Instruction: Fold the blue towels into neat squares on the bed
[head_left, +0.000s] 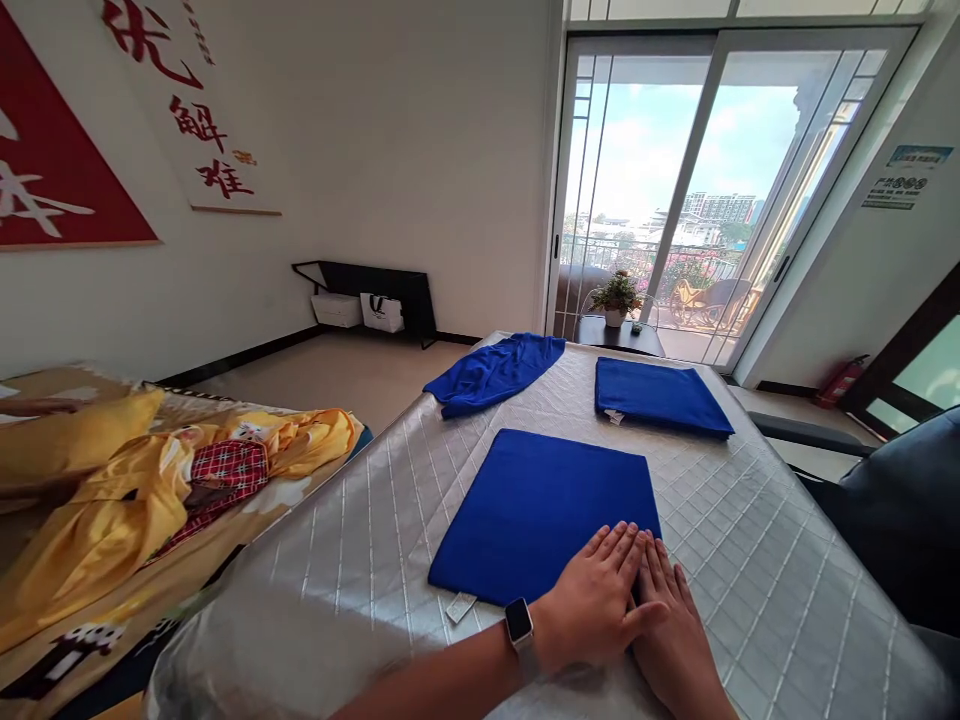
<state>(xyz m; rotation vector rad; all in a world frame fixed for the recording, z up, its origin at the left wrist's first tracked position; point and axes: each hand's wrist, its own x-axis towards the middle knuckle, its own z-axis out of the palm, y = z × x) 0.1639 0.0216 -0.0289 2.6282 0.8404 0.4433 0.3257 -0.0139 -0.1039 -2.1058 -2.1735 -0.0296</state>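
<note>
A flat, folded blue cloth (540,500) lies in front of me on the silver quilted mattress (360,550), with a white label (460,606) sticking out at its near edge. My left hand (596,595), below a wristwatch, lies flat on the cloth's near right corner, fingers stretched out. Beside it my right hand (671,630) rests along the cloth's right edge, its fingers straight as well. The two hands touch, and the left thumb lies over the right hand. Neither hand grips anything.
Farther back lie a second folded blue cloth (660,395) and a crumpled blue cloth (499,370). To the left, yellow bedding (112,510) and a red plaid cloth (229,470) cover another bed. A dark chair (900,510) stands at the right, and a potted plant (616,297) by the glass door.
</note>
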